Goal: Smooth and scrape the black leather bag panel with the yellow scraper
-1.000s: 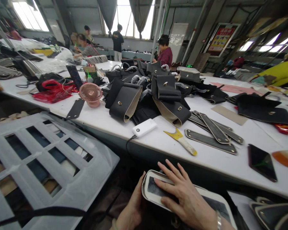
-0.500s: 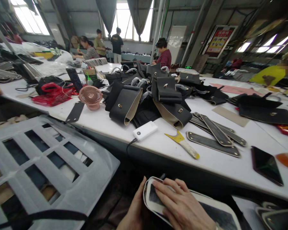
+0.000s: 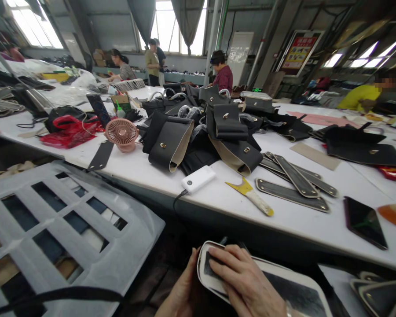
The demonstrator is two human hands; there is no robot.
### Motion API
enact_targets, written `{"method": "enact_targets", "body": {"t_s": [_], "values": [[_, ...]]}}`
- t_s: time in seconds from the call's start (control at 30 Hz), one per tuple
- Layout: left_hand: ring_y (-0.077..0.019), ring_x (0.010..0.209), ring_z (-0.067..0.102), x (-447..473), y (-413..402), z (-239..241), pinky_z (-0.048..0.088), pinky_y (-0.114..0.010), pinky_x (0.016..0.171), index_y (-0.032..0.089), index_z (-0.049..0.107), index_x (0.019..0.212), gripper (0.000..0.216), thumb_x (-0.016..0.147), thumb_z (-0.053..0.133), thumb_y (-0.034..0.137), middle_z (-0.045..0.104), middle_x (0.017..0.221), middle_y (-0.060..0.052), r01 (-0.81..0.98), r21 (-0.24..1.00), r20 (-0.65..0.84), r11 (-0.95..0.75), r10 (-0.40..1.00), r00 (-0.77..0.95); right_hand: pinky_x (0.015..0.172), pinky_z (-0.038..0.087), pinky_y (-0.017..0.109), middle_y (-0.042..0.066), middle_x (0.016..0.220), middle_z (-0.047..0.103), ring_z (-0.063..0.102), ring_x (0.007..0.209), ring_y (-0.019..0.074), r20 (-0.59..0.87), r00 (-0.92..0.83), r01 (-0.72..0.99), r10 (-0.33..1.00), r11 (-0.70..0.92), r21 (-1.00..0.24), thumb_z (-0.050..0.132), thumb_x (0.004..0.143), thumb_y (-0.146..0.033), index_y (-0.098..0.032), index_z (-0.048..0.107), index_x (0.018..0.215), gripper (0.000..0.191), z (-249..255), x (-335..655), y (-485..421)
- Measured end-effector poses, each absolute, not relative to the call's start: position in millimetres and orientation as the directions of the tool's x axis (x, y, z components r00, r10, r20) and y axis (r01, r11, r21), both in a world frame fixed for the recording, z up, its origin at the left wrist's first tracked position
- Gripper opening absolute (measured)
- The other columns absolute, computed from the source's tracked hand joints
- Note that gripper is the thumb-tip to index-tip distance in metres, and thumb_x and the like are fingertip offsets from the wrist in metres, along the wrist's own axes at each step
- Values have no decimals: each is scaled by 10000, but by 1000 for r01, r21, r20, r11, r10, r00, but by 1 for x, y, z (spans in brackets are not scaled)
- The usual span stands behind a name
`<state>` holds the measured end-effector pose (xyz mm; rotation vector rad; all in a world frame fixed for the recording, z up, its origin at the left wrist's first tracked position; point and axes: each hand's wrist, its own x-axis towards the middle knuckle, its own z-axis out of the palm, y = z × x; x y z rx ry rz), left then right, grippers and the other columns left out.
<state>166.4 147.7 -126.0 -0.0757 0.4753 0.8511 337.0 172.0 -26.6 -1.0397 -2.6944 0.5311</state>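
Low at the front, my left hand [image 3: 181, 286] grips the near end of a long, rounded bag piece [image 3: 293, 284]. This piece has a pale rim and a dark panel along its middle. The left thumb stands at the rim, while the other left fingers are mostly hidden. My right hand [image 3: 242, 275] lies over the piece with its fingers stretched out, the tips pressing on the panel near the rounded end. What is beneath the piece is too dark to make out.
The white table [image 3: 171, 200] holds black bags [image 3: 166, 141], a pink fan [image 3: 122, 134], a white power bank [image 3: 198, 179], a yellow tool [image 3: 251, 196], dark straps [image 3: 292, 195] and a phone [image 3: 365, 222]. At left stands a pale slotted crate [image 3: 119, 251]. Several people work farther back.
My right fingertips have shifted slightly on the panel, and the hand sits a little lower. The left hand keeps its hold. In the background, one standing person has moved right, in front of another.
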Motion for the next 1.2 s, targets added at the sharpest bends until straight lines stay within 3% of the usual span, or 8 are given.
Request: {"method": "enact_targets", "body": {"t_s": [0.23,0.37,0.6,0.83,1.03,1.2], "values": [[-384,1329,427,164,149,-126,348,-486,1116,120,662,1222,675,714,764,553,631,1278,-136,-766,137,-415,628,739,531,887,469,398,46,1400,544,535,1102,266,44,-735,624,677,700,-348,488,843,-142,-223,584,1238,415,-27,332,169],[-416,1263,487,165,147,-129,373,-552,1078,111,665,1220,702,703,762,576,649,1233,-165,-754,130,-448,644,716,535,907,455,417,45,1382,555,521,1104,265,58,-696,645,716,659,-388,473,887,-154,-222,590,1220,359,-26,329,167],[-379,1223,531,163,145,-131,422,-520,1046,104,701,1154,589,743,754,523,693,1150,-153,-772,168,-504,613,727,467,913,455,413,6,1278,615,532,1036,235,-2,-644,675,765,567,-473,512,928,-200,-248,635,1037,171,-21,322,169],[-350,1240,529,165,150,-127,381,-408,1095,59,686,1178,648,712,790,496,699,1154,-162,-791,178,-445,586,765,466,931,434,419,-5,1299,604,523,1057,235,31,-630,672,776,565,-479,512,929,-211,-264,629,1048,175,-28,322,166],[-342,1295,480,161,149,-123,355,-467,1115,107,693,1174,555,760,757,471,692,1178,-137,-774,190,-467,604,749,470,920,448,408,2,1268,620,533,1051,233,-16,-629,691,777,549,-471,519,929,-208,-252,635,1018,153,-19,321,168],[-307,1327,456,163,151,-127,304,-379,1156,118,702,1157,554,728,789,457,657,1254,-124,-799,251,-455,547,795,401,942,446,418,6,1289,610,527,1071,238,-34,-618,704,786,533,-469,527,921,-188,-247,637,1030,166,-18,321,167]]}}
